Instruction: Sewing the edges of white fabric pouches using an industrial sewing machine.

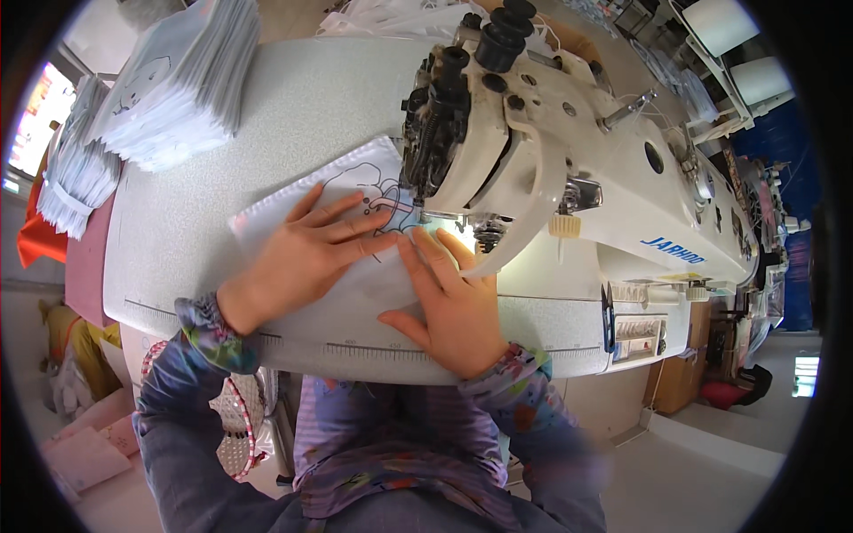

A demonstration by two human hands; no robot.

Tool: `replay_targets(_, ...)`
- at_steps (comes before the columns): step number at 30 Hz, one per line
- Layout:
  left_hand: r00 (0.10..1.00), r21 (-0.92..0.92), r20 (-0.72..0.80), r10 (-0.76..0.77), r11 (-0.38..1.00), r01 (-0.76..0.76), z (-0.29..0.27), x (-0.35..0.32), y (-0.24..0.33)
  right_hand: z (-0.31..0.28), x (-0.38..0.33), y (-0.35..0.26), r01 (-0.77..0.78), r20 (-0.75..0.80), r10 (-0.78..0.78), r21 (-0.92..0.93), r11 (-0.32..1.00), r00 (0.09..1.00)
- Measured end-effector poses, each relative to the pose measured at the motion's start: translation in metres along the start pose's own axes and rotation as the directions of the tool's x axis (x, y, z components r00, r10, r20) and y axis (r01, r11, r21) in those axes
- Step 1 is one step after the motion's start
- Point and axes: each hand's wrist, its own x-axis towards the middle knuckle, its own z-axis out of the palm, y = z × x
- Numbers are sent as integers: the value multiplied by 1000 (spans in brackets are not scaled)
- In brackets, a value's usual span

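- Head view, where the piece is: a pale cloth piece with a line drawing lies on the grey table, its upper right part reaching the lit needle area of the white sewing machine.
- Left hand: the left hand lies palm down on the cloth, fingers spread over the drawing's lower left side; it presses flat and pinches nothing.
- Right hand: the right hand rests just beside the needle area, fingers extended toward it and thumb held wide, with nothing gripped.
- Progress: this one piece appears partway through its handling, at the machine and not set aside. A tall stack of similar pale pieces and a banded bundle stand at the left; whether these are finished or waiting cannot be told. Any seam near the needle is hidden by the machine head and fingers.
- Writing: blue capital lettering marks the machine's arm, and a numbered ruler scale runs along the table's front edge. The stack's top piece shows a line drawing.
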Motion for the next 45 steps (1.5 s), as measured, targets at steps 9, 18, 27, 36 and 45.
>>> replay_targets(9, 1000, -109, -2, -3, 994, 3, 1, -3, 6, -6, -2, 7, 6, -23, -7, -46, 999, 1000)
replay_targets(18, 952, -105, -144, -270, 961, 257, 25, -15, 67, -11, -4, 20, 40, -112, -38, 19, 999, 993)
replay_targets(27, 967, -263, -150, -205, 951, 161, 22, -26, 71, -22, -6, 29, 44, -31, -41, 100, 994, 999)
replay_targets(36, 960, -330, -247, -131, 943, 44, 26, 2, 44, -28, -4, 33, 73, -17, -71, 77, 994, 997)
replay_targets(45, 960, -388, -272, -68, 920, -45, 30, 25, 9, -27, -3, 38, 67, 21, -67, 25, 997, 998)
